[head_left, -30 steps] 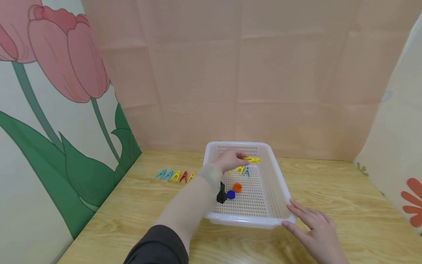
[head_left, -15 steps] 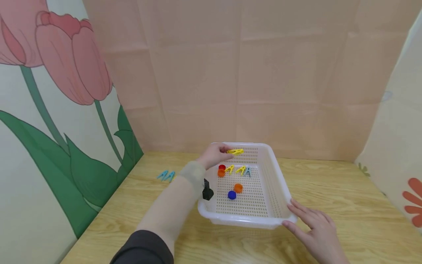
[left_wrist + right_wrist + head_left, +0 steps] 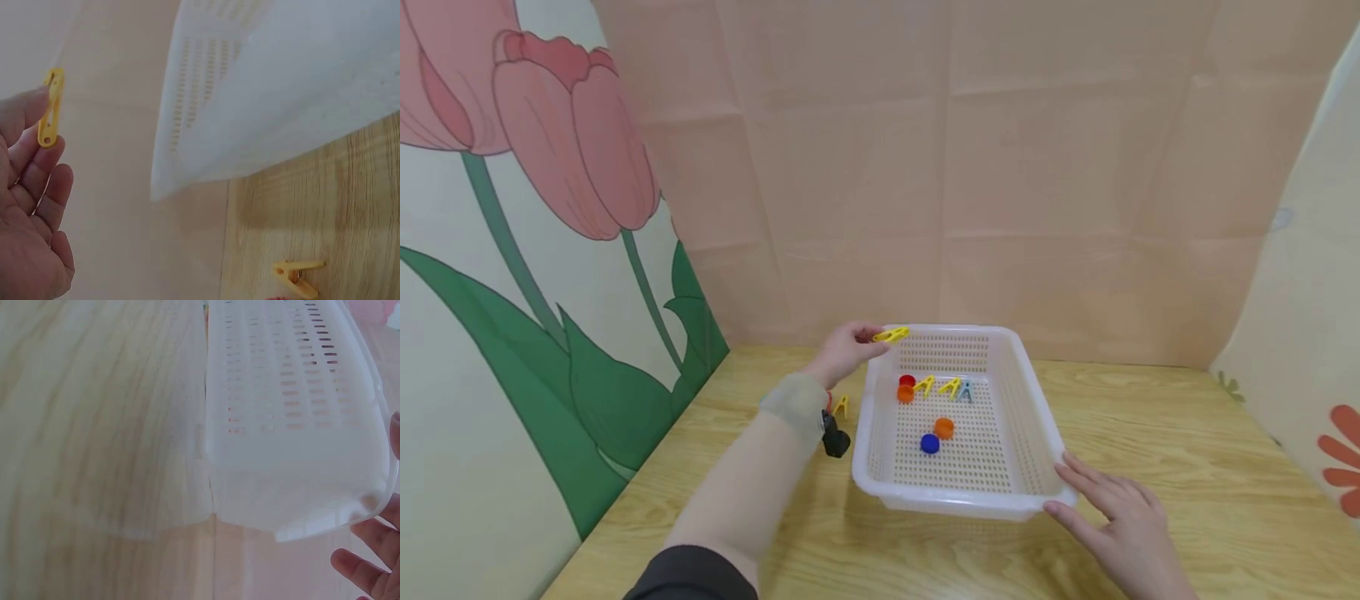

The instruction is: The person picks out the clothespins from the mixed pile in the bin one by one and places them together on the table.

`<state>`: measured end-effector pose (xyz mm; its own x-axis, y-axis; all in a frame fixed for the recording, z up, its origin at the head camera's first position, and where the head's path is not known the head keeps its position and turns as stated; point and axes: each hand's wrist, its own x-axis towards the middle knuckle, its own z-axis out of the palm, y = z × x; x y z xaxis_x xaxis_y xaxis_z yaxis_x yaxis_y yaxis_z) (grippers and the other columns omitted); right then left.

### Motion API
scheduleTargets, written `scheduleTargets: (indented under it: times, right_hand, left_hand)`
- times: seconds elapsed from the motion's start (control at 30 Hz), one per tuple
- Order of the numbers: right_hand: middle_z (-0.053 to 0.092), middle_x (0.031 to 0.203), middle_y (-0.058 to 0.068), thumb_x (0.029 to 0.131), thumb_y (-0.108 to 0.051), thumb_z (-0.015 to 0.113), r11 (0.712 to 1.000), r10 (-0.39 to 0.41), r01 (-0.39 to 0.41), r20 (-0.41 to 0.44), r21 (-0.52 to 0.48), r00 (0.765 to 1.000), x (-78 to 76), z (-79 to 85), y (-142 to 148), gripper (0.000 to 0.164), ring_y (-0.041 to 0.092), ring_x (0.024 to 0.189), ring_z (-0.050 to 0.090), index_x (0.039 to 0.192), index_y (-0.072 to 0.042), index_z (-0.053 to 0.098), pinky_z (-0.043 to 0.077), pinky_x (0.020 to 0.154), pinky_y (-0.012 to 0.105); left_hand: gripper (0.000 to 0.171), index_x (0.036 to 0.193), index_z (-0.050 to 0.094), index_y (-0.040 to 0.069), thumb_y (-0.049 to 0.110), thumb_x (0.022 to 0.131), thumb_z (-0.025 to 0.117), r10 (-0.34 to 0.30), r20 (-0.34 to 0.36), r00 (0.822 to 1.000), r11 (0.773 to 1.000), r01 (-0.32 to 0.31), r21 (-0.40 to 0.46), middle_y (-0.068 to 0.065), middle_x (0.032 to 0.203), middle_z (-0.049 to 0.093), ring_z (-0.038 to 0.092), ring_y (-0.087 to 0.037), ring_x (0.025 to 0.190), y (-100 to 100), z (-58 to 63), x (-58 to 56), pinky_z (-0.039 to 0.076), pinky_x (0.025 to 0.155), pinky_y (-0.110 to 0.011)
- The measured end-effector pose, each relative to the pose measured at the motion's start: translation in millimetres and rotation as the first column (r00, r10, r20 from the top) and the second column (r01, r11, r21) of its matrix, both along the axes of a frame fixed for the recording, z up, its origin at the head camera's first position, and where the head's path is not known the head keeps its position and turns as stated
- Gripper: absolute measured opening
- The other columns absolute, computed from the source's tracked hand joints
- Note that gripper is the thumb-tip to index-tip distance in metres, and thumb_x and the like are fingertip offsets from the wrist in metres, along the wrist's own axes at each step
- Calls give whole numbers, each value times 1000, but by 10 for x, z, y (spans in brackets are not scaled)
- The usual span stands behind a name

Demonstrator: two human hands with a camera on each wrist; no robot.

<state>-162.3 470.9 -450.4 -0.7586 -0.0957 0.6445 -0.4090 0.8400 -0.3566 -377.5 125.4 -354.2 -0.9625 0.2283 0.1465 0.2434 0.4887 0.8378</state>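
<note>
My left hand (image 3: 842,354) pinches a yellow clothespin (image 3: 892,335) between thumb and fingers, up at the far left corner of the white plastic basket (image 3: 958,498). In the left wrist view, that clothespin (image 3: 51,109) lies along the fingertips. My right hand (image 3: 1123,521) holds the near right corner of the basket, thumb and fingers to either side of the corner. Inside the basket lie two yellow clothespins (image 3: 951,387) and a light blue clothespin (image 3: 966,392). Red (image 3: 907,381), orange (image 3: 943,428) and blue (image 3: 930,443) round caps lie there too.
Left of the basket, a yellow clothespin (image 3: 842,407) stands on the wooden table (image 3: 1000,558); a bit of red beside it is mostly hidden by my left wrist. A black wrist camera (image 3: 835,440) sticks out from that wrist. A pinkish wall sheet (image 3: 970,183) rises behind.
My left hand has carried the yellow clothespin leftward from above the basket to its left rim. Caps and clothespins in the basket have come into view. My right hand stays at the corner.
</note>
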Motion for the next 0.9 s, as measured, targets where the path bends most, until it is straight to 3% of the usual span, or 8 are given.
scheduleTargets:
  times: [0.2,0.47,0.7,0.9]
  right_hand:
    - [59,132,-2,75,-29,81,1000,3,-3,1,-7,1000,4,-9,2,50,33,102,54,121,-17,68,23,94,53]
    - [57,134,-1,76,-29,81,1000,14,-14,14,-7,1000,6,-13,3,51,33,105,52,123,-17,67,19,100,53]
    - [58,133,3,77,-29,80,1000,14,-14,24,-9,1000,4,-4,5,51,33,105,52,123,-16,66,18,101,54]
    - [58,133,7,77,-30,80,1000,20,-20,38,-10,999,-4,17,5,50,35,106,52,122,-13,66,20,99,62]
  left_hand:
    - [35,116,63,15,31,87,72,75,27,997,996,-76,51,-3,110,61,57,-23,100,-231,-31,83,48,90,-40]
    - [37,117,61,10,30,88,72,146,70,987,980,-154,126,-7,111,60,56,-25,100,-492,-161,213,46,88,-41]
    - [42,120,59,8,32,88,71,289,108,951,945,-302,125,-10,114,59,56,-26,102,-594,-332,320,47,86,-40]
    - [43,120,60,5,30,87,71,369,119,922,921,-380,86,-11,114,59,56,-25,100,-602,-541,386,47,84,-39]
